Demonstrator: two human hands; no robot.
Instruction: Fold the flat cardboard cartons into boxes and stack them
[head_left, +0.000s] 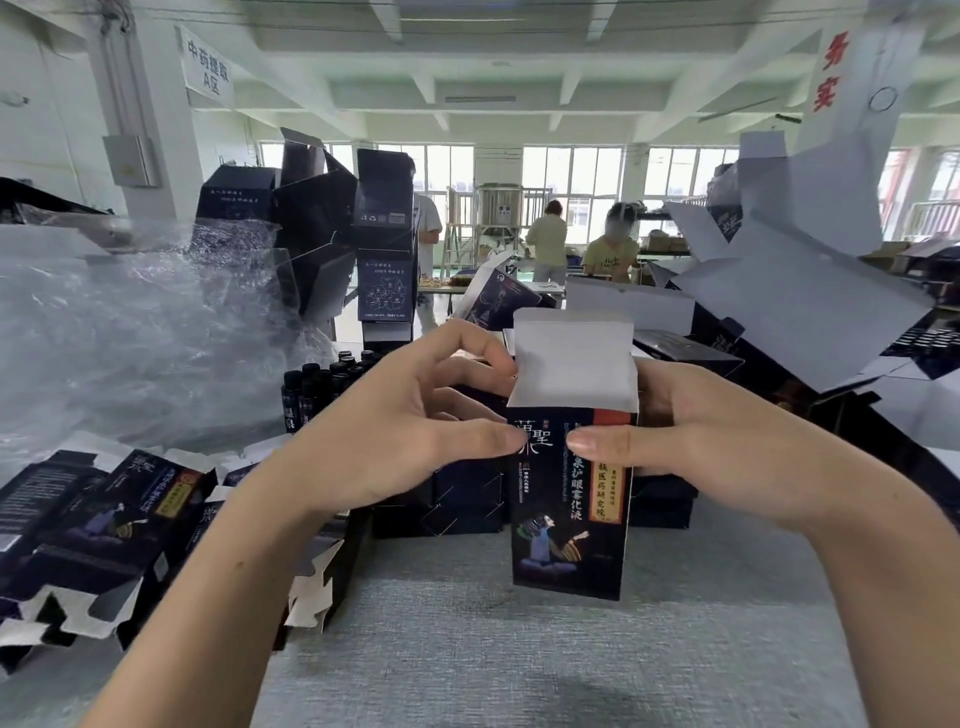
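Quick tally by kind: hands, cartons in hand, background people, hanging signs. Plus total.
Hands: 2, left hand and right hand
Cartons in hand: 1, the upright carton, gripped by both hands
Background people: 3, person in white, person in pale yellow, person in yellow tee
Hanging signs: 2, white sign, red-lettered banner
Total: 8

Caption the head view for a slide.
Left hand and right hand grip an upright dark printed cardboard carton, white top flap open, at a grey table; flat dark cartons lie at left.
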